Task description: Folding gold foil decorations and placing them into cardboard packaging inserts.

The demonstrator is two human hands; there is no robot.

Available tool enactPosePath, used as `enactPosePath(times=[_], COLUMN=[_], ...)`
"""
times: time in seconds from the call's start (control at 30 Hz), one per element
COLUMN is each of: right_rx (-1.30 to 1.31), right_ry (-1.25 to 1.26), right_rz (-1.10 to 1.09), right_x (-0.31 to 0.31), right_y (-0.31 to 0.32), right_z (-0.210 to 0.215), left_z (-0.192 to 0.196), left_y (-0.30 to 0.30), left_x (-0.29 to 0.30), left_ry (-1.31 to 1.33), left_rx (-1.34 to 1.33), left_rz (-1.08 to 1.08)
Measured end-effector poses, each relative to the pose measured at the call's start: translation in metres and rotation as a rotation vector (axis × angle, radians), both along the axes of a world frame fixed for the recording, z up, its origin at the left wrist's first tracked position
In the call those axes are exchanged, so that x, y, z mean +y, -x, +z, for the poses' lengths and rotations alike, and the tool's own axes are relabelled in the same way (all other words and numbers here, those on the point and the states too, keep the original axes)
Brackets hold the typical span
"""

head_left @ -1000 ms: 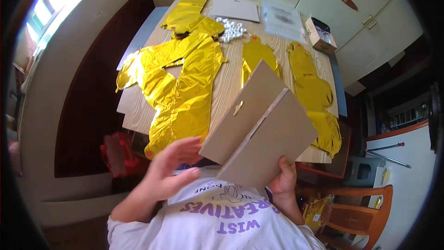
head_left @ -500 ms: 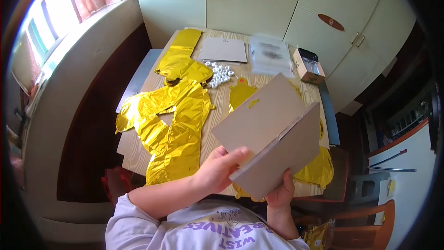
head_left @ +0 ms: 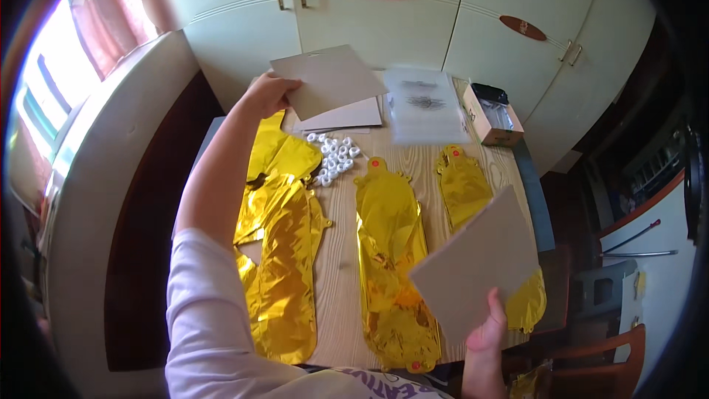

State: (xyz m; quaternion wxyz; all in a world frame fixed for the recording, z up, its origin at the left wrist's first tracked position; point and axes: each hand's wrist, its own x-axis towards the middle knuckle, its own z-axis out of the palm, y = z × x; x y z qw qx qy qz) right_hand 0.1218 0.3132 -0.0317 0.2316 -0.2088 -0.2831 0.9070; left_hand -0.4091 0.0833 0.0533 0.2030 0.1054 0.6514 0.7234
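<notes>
My left hand [head_left: 267, 94] is stretched out to the back of the table, its fingers gripping the left edge of a grey cardboard sheet [head_left: 332, 81] with a small cut-out by its far edge. That sheet hangs tilted above a stack of similar sheets [head_left: 347, 116]. At the front right, my right hand [head_left: 487, 329] grips the lower edge of another cardboard sheet [head_left: 480, 262], with the thumb on its face. Beneath this second sheet, flat gold foil balloons are partly covered: one in the middle [head_left: 388, 229] and one at the right [head_left: 465, 191].
More flat gold foil balloons [head_left: 284, 266] spread over the table's left side. Several small white rolls [head_left: 338, 159] lie beside the stack. Clear plastic bags [head_left: 428, 107] and an open box [head_left: 496, 127] sit at the back right. Cupboards [head_left: 369, 22] stand behind; a wooden chair [head_left: 635, 355] is at right.
The cardboard sheets, held together by both hands before, are now apart. My left hand has carried one forward and left to the stack; my right hand has kept the other, shifting slightly right.
</notes>
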Motion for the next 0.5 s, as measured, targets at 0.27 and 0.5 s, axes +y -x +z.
enactPosePath(times=[0.27, 0.5], right_rx=[0.006, -0.005], right_ry=[-0.054, -0.043], right_rz=[-0.092, -0.008], right_x=[0.011, 0.005], right_y=[-0.005, 0.004], right_z=[-0.003, -0.008], left_z=[-0.064, -0.099], left_y=[0.079, 0.079], left_x=[0.046, 0.055], left_ry=[0.177, 1.227], left_rx=[-0.033, 0.796], left_rz=[-0.216, 0.390])
